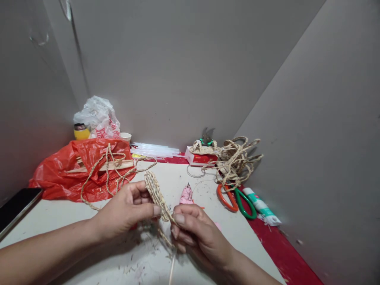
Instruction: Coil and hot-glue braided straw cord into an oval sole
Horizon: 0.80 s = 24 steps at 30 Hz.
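My left hand (127, 209) is closed on a flat coil of braided straw rope (154, 189), thumb and fingers pinching its lower edge. My right hand (194, 233) is closed too, pinching the rope's lower end where it leaves the coil, and a thin stick (171, 271) points down from under it. The loose tail of the rope (109, 174) runs back left over a red plastic bag (74, 168). Both hands hover just above the white tabletop (59, 221).
A tangle of straw rope (234, 158), a red and white box (199, 158), orange and green scissors (236, 198), a glue tube (263, 206) and a pink scrap (187, 195) lie at right. Clear glue sticks (154, 149), a white bag (97, 116), yellow jar (80, 132) at back. Phone (16, 206) at left edge.
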{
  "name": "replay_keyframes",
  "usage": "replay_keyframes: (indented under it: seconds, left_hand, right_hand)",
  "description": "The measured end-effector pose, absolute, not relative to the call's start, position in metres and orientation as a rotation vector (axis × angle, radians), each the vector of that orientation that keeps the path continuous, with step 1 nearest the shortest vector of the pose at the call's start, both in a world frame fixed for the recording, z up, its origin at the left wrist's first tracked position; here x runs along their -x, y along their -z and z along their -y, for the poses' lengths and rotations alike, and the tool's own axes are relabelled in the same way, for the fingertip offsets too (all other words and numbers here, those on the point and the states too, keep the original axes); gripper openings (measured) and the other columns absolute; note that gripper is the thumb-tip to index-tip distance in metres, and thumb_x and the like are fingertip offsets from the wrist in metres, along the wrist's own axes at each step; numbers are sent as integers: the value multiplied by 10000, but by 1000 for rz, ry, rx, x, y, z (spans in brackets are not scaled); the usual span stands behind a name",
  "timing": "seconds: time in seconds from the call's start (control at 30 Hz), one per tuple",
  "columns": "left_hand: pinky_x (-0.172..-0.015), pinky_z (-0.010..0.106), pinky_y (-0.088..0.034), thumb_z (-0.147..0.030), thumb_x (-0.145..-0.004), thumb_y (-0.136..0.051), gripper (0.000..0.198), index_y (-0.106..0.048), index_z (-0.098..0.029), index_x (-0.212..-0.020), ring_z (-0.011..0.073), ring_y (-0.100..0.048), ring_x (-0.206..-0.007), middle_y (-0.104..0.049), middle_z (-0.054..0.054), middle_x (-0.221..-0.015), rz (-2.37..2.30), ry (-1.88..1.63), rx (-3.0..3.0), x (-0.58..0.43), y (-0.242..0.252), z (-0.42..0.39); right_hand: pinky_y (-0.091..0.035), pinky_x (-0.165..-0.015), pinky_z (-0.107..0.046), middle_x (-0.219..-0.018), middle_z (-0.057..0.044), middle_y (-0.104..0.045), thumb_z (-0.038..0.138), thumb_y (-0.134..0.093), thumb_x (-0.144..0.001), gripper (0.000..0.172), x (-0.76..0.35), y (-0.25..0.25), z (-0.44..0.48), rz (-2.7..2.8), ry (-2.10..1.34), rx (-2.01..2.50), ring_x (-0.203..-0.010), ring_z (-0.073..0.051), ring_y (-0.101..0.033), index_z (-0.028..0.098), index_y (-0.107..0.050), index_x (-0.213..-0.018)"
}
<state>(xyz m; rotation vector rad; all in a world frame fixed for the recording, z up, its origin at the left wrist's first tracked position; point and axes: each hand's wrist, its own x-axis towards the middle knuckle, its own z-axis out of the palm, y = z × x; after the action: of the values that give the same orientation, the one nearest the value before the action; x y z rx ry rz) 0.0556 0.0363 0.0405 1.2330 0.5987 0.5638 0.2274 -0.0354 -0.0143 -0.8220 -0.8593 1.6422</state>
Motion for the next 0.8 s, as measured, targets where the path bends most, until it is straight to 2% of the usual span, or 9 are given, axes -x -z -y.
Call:
replay_keyframes:
  seconds: [0.17,0.27,0.37,0.6,0.8]
  left_hand:
    - [-678,230,-485,-119,-641,-764,268,-711,-126,-903,133,-633,-682,-750,50,-806,-583,-556,-1191,-57,-42,-36]
    - [-657,211,-479,-85,-633,-759,272,-718,-128,-898,106,-606,-631,-746,38,-780,-567,-549,-1175,-57,-43,-36]
    - [-633,193,-464,-72,-632,-750,262,-721,-125,-887,102,-605,-636,-744,39,-774,-554,-552,-1172,-58,-43,-37]
    - [-552,183,-420,-109,-665,-728,142,-717,-126,-805,82,-552,-563,-699,16,-683,-541,-535,-1192,-56,-41,-39]
    - [-520,173,-400,-102,-688,-694,82,-709,-129,-764,77,-543,-557,-673,4,-661,-517,-520,-1196,-57,-38,-38]
  right_hand:
    - [-284,-408,-202,-396,110,-370,414,-763,-720,341,-227,15,37,840,-1579,844,-355,-55,-287,178,-570,-567]
    - [-280,-429,-211,-445,74,-466,419,-763,-727,349,-228,16,40,868,-1517,885,-381,-65,-373,173,-565,-579]
    - [-282,-448,-226,-484,46,-520,432,-754,-743,360,-230,17,42,916,-1439,936,-413,-78,-404,171,-563,-584]
    - [-272,-481,-250,-489,40,-486,497,-719,-749,399,-233,14,41,1073,-1289,1045,-461,-98,-363,177,-550,-581]
    - [-248,-491,-247,-494,48,-444,424,-725,-734,361,-229,7,43,1146,-1237,1088,-495,-100,-334,175,-536,-555]
